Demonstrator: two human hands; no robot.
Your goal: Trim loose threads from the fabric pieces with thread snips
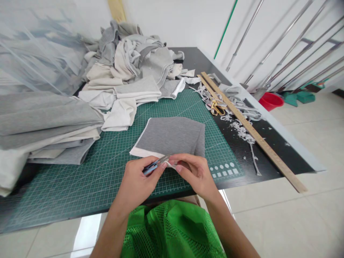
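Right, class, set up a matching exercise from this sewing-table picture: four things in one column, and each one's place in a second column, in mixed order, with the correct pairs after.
Things:
1. blue-handled snips
2. gold scissors
3. red basin
4. grey fabric piece

Places:
A. on the tiled floor beyond the table
B. flat on the green cutting mat, its near edge pinched by the right hand
C. in the left hand
D. on the black tabletop beside the wooden ruler, among cloth trimmings

Pairs: 1-C, 2-D, 3-A, 4-B
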